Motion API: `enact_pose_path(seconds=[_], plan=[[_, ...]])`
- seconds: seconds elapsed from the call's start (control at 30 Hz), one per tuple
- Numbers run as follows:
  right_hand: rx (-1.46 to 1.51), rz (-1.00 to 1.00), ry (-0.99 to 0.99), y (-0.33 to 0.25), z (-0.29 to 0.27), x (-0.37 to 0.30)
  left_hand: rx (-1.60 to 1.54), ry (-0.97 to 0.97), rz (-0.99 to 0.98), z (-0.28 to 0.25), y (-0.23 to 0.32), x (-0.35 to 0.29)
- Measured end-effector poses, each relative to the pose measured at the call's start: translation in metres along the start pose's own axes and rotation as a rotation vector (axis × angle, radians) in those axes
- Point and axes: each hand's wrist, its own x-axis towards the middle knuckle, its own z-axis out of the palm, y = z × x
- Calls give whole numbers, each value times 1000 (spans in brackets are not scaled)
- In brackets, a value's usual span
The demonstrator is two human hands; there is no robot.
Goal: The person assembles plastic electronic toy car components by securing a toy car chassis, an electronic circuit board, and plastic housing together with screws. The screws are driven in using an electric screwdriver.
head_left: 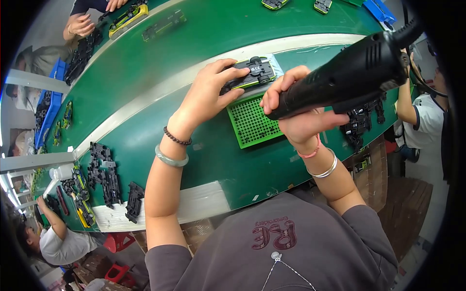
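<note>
My right hand (302, 127) is wrapped round a thick black electric screwdriver (335, 72), which is tilted, with its cable end up at the far right. Its tip is hidden. My left hand (209, 92) grips a toy car (262, 71) lying upside down, black underside and wheels up, yellow-green edges showing. The thumb is along the near side and the fingers reach over the underside. The car rests partly on a light blue pad (277, 66). Just nearer to me, a green perforated tray (242, 141) holds many small dark pieces in its holes, partly covered by my right hand.
Black chassis parts lie in piles at the left (104, 174) and the right (358, 123). A green belt (204, 29) behind a white strip carries toy cars. Blue bins (46, 116) stand at the left. Co-workers' hands (82, 25) are at the far left, and another person (422, 116) is at the right.
</note>
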Motion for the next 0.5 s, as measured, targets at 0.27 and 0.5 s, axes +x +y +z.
enact_pose_path(seconds=[0.27, 0.5], plan=[[-142, -11, 8, 16, 3, 0, 30, 36, 39, 2, -5, -3], [-177, -21, 15, 24, 4, -3, 45, -15, 1, 2, -5, -6]])
